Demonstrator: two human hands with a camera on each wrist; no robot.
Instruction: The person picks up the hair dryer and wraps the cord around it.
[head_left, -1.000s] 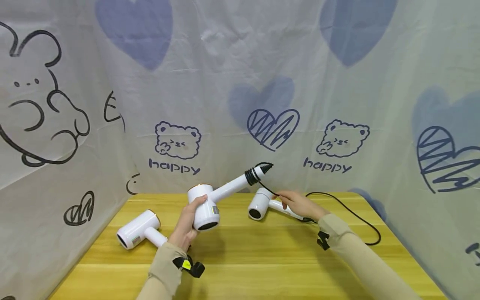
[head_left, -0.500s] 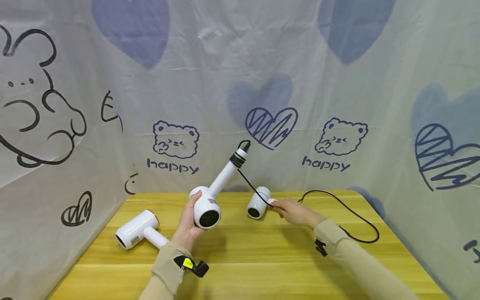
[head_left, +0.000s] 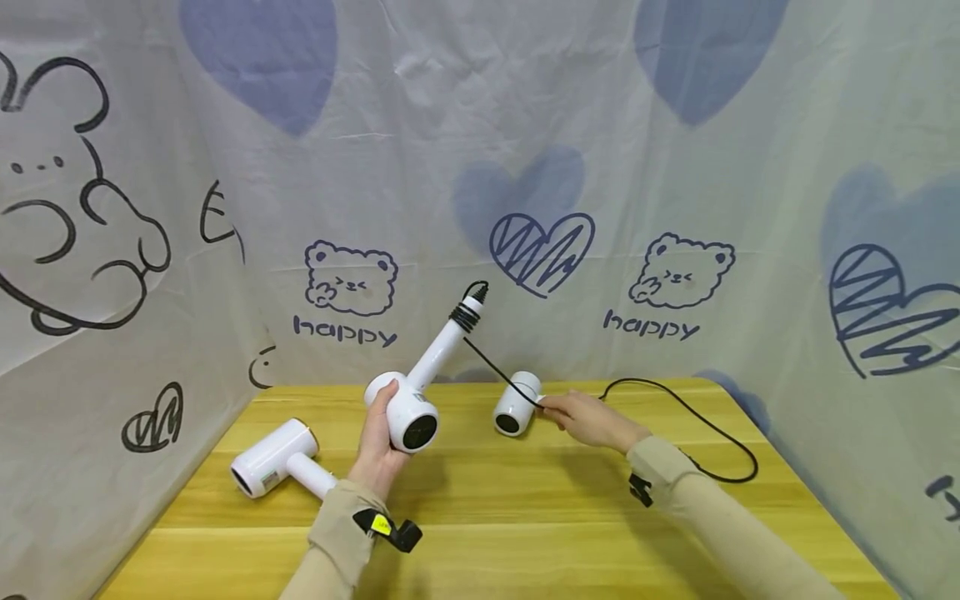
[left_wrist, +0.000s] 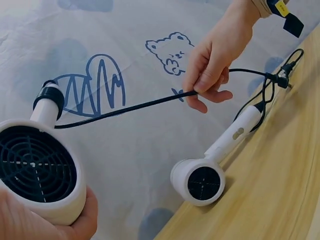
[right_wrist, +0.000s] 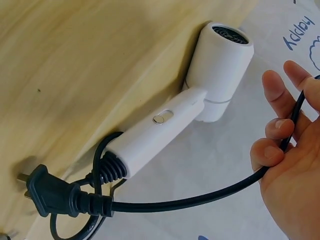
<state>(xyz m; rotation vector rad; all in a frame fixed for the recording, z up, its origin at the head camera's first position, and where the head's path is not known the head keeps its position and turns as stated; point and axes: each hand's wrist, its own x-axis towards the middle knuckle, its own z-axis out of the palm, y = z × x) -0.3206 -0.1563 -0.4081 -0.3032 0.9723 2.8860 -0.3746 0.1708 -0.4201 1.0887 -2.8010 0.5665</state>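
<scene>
My left hand (head_left: 380,437) grips a white hair dryer (head_left: 427,367) by its barrel, raised over the table. Its handle points up and to the right, with black cord (head_left: 466,316) wound in several turns around the end. From there the cord (left_wrist: 130,107) runs nearly straight to my right hand (head_left: 596,419), which pinches it between thumb and fingers. Beyond the right hand it leads to a black plug (right_wrist: 55,192) in the right wrist view. A second white hair dryer (right_wrist: 217,70) lies behind that hand, its handle mostly hidden in the head view.
A third white hair dryer (head_left: 276,458) lies at the left of the wooden table (head_left: 525,517), its handle end hidden by my left sleeve. Black cord (head_left: 738,450) loops across the table's right side. Printed cloth (head_left: 435,167) walls the back and sides.
The left hand has tilted the held hair dryer, so its handle end swung up and to the left. The cord between the hands is longer and straighter. My right hand shifted slightly.
</scene>
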